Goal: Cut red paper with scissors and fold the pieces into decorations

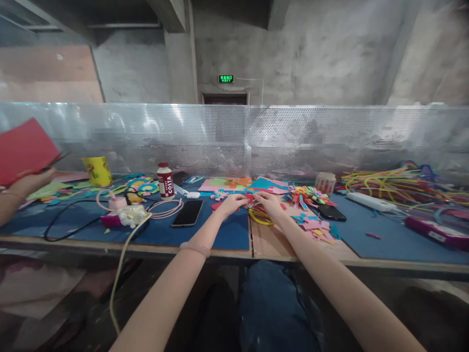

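Note:
My left hand [233, 204] and my right hand [268, 203] meet over the table, fingertips pinched close together. Between them is a small red paper piece [250, 199], whose exact shape is too small and partly covered to tell. Below the right hand lies a yellow ring-shaped coil [261, 218]. Just behind the hands are coloured paper sheets [264, 185] in blue, pink and orange. Right of my right hand sits a heap of colourful paper flowers [307, 194], with cut paper scraps [315, 229] in front of it.
A black phone [187, 213], a Costa bottle [165, 182] and a power strip [126, 216] with cables lie to the left. At right are another phone [331, 212] and many pipe cleaners [384, 183]. A co-worker's hand [32, 182] holds red paper [27, 149]. A perforated metal screen [293, 142] stands behind.

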Demonstrator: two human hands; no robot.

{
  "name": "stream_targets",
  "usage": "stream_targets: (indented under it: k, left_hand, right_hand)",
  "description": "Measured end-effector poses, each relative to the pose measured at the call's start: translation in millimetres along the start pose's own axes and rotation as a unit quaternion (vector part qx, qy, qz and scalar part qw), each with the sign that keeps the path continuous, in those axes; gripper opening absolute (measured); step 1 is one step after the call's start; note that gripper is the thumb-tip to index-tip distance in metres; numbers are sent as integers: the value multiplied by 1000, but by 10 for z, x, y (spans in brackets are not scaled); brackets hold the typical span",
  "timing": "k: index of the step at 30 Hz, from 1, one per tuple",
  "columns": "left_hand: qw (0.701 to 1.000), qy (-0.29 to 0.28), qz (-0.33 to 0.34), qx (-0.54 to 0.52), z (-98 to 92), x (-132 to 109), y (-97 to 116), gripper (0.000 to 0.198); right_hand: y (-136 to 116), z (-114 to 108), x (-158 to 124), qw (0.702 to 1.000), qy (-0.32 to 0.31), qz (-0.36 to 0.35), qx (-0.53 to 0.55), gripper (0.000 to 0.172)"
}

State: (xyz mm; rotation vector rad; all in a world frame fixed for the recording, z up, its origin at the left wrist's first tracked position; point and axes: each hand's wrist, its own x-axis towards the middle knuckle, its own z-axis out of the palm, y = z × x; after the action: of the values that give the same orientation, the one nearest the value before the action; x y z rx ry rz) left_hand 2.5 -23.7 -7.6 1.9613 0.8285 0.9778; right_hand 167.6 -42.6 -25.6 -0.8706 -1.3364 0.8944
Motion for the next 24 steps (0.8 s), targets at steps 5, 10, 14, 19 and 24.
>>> stream_targets:
  k: [5,10,14,19,24]
  left_hand:
    - [1000,14,-3,-23,-10,25,-32,25]
    - [1000,3,0,-7,-9,25,-46,22]
    - [999,-3,-16,-42,-4,-1,-30,20]
    - [992,-30,-44,-111,-5,-19,-6,23]
    - [990,-25,-50,-126,-2,-24,17,24]
  right_hand:
    - [-4,-2,3,999,-9,-30,-28,30]
    - [-19,-3,10,995,-48,-77,-38,37]
    - [-6,-3,13,993,-40,-83,-67,30]
    - [10,1,9,995,-11,-74,-73,29]
    - [36,-22,24,993,0,-70,-94,30]
